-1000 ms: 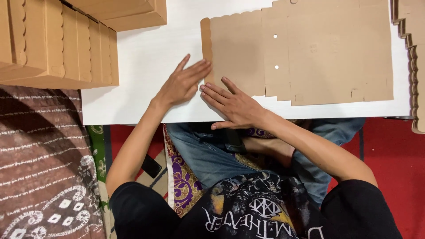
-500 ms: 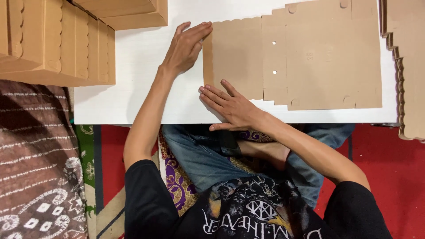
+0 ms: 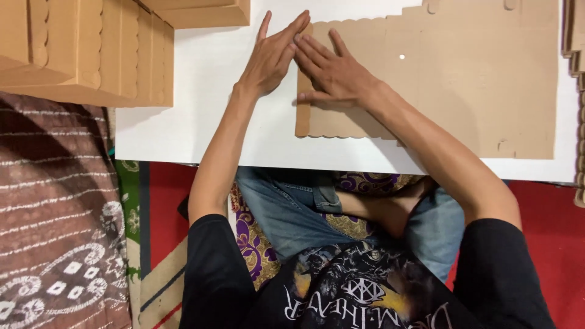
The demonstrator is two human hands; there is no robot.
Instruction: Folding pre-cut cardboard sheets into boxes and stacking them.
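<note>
From the head camera, the person's left hand (image 3: 271,58) lies with its fingers stretched out straight and close together, gripping nothing; its fingertips meet the left edge of a flat brown cardboard sheet (image 3: 463,79) at its far corner. The right hand (image 3: 334,70) is spread flat, palm down, on the near-left flap of that same sheet — fingers splayed, thumb pointing back toward the left hand, nothing closed in it. The two hands touch at the fingertips. The sheet runs away to the right of the right hand, with scalloped edges along the flap under the palm and a small round hole just beyond the knuckles. It rests on a white table (image 3: 201,116), bare under the left forearm. Well to the left of the left hand stands a stack of folded cardboard boxes (image 3: 85,52), their scalloped edges showing — another box lies just beyond it. Far right of the right hand, more cardboard pieces (image 3: 576,91) line the table edge. Below the forearms are the person's crossed legs in jeans, above a red patterned mat (image 3: 164,201).
</note>
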